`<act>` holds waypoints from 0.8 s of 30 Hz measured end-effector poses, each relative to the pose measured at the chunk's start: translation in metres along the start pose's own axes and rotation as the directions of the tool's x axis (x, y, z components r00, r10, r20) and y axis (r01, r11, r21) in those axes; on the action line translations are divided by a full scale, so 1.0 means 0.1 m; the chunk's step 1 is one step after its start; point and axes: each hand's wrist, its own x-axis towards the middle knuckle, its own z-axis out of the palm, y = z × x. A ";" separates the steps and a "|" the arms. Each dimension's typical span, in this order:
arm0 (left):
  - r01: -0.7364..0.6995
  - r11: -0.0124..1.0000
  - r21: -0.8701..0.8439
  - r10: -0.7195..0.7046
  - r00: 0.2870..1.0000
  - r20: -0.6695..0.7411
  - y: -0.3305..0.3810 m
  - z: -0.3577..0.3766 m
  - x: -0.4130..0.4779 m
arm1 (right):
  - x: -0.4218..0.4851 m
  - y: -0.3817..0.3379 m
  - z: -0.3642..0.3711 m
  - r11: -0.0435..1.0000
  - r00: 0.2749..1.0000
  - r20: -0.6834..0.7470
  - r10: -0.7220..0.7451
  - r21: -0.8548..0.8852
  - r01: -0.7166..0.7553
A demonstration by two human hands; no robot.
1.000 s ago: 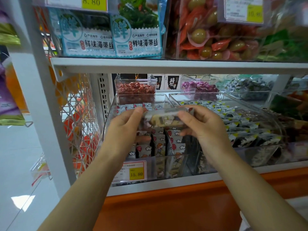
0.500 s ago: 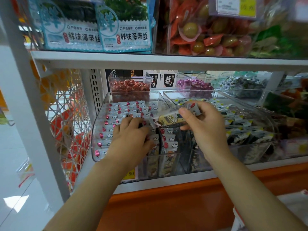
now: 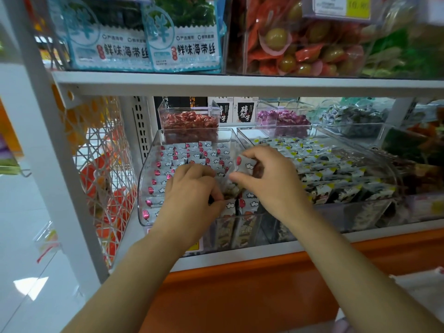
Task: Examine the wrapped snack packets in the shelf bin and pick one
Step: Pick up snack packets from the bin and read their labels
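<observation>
**Packet selection under way, not yet concluded**

Head view: the right hand (image 3: pixel 271 183) is pinching a small white wrapped snack packet with a red mark (image 3: pixel 243 164), holding it just above the clear plastic shelf bin (image 3: pixel 146 179). The left hand (image 3: pixel 189 191) is reaching down among the rows of matching packets (image 3: pixel 182 155) in that bin, fingers curled. Whether it is gripping one cannot be told. Judgement: examination is proceeding, and one packet is lifted but not carried clear.

Bright even light, soft blur (edges warped), floor glare
</observation>
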 end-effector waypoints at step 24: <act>0.177 0.970 -0.165 -0.174 0.984 0.032 -0.21 -0.31 0.05 | 0.19 -0.04 0.12 0.924 0.899 0.436 0.036 -0.356 0.135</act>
